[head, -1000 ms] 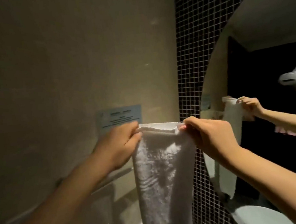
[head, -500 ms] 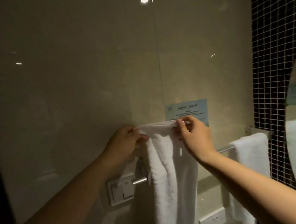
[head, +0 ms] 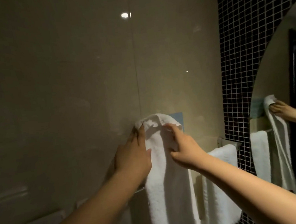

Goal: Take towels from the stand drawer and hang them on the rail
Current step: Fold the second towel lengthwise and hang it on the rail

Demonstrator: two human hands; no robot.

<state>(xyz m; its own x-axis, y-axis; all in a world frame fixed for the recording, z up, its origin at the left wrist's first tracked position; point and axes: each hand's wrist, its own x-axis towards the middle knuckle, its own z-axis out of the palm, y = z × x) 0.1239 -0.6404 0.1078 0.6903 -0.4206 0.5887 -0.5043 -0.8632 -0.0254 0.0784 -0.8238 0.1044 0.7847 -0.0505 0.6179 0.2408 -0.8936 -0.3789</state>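
A long white towel [head: 166, 182] hangs down in front of the beige wall, its top bunched up above my hands. My left hand [head: 132, 156] grips its upper left edge. My right hand [head: 182, 148] pinches the upper right part. A second white towel [head: 220, 179] hangs folded over the metal rail [head: 226, 141] at the right, by the rail's wall bracket. The rail's left stretch [head: 138, 190] shows under my left wrist; most of the rail is hidden behind the towels.
A glossy beige wall [head: 70, 101] fills the view. A black mosaic tile strip [head: 237, 49] runs down the right. A round mirror [head: 287, 98] at the far right reflects the towels and an arm. A blue notice [head: 177, 117] peeks out behind the towel.
The held towel's top edge has gone from stretched flat between my hands to bunched and raised. Both hands have shifted lower on it, and the view has turned slightly left and closer.
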